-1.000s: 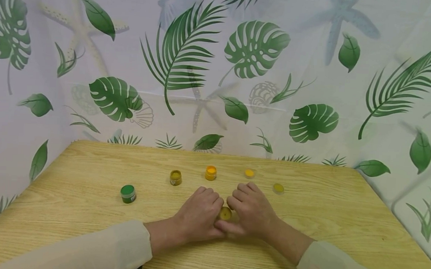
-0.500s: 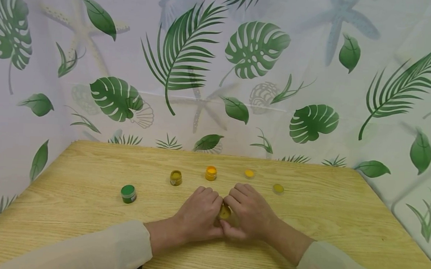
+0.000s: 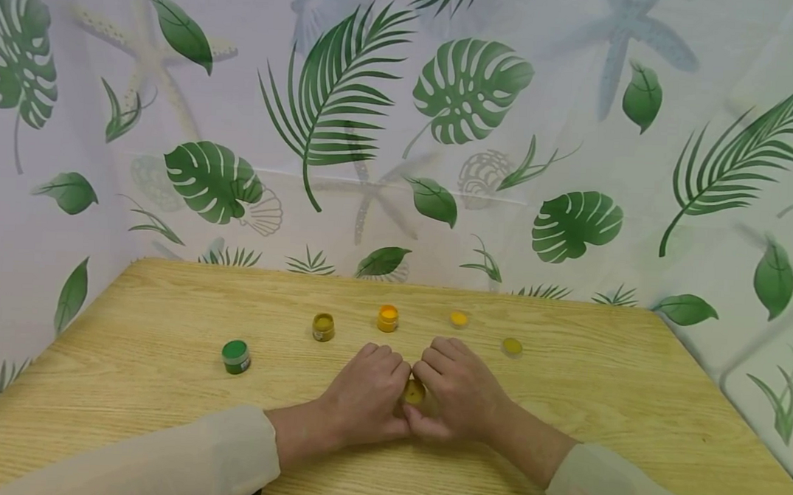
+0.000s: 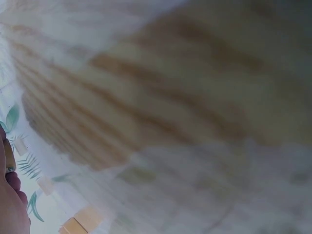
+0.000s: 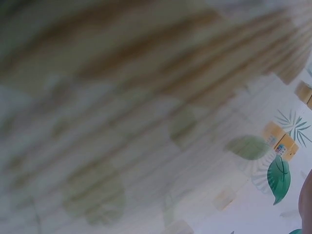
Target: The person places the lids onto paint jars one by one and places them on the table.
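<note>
A small paint jar with a round ochre top (image 3: 414, 393) sits between my two hands near the middle of the table. My left hand (image 3: 368, 398) grips it from the left with curled fingers. From the right, my right hand (image 3: 459, 394) holds the jar's side, fingers bent and thumb at its near edge. Most of the jar is hidden by the hands. In the left wrist view, my left hand (image 4: 13, 204) and the jar's tan side (image 4: 9, 155) show at the left edge. Only a sliver of my right hand (image 5: 306, 204) appears in the right wrist view.
Beyond the hands stand a green jar (image 3: 235, 357), an open olive jar (image 3: 323, 327) and an open orange-yellow jar (image 3: 387, 319). A yellow lid (image 3: 458, 319) and an olive lid (image 3: 512, 347) lie to the right on the wooden table (image 3: 163, 414). A leaf-print cloth (image 3: 375, 128) hangs behind.
My right hand has shifted slightly left, closer to the left hand, and its thumb has moved up against the jar. The left hand and other jars stay put.
</note>
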{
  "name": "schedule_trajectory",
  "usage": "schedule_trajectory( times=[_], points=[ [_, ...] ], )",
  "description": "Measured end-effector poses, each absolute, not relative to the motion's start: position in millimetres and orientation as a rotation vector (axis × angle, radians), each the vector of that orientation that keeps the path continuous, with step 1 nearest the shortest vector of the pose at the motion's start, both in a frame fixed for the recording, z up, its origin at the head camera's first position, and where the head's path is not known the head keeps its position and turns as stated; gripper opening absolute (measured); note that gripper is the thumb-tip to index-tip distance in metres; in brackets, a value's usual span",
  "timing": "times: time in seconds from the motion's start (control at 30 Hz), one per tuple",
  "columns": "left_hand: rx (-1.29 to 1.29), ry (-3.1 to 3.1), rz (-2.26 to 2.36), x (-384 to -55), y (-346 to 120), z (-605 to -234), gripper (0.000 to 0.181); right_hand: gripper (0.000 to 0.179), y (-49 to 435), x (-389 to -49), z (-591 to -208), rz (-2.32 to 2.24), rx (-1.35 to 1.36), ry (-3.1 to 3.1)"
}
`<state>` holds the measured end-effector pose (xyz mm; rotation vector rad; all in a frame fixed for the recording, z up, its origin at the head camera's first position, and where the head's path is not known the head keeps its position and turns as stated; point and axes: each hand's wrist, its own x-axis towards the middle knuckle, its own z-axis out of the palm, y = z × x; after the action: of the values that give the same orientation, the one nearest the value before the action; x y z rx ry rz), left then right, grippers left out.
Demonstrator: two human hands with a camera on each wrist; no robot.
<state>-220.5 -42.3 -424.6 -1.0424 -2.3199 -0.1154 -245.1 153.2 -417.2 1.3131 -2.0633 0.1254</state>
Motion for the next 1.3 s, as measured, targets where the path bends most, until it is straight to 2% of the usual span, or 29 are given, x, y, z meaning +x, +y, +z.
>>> schedule_trajectory(
  times=[0.37,0.83,1.3],
  points=[
    [-1.090,-2.340,-0.163,-218.5,-41.6,-423.9,0.049,0.053,152.5,-246.5,-417.2,0.134,1.306,-1.998],
    [-1.039,-2.336,-0.171,-220.8,-42.8,-424.8,0.045,0.039,154.8,-245.4,-415.1,0.159,1.320,-2.079],
    [-1.040,-2.311,-0.135,-220.1,-41.9,-424.7,0.040,0.043,152.9,-245.3,-416.0,0.118,1.295,-2.038]
  ],
)
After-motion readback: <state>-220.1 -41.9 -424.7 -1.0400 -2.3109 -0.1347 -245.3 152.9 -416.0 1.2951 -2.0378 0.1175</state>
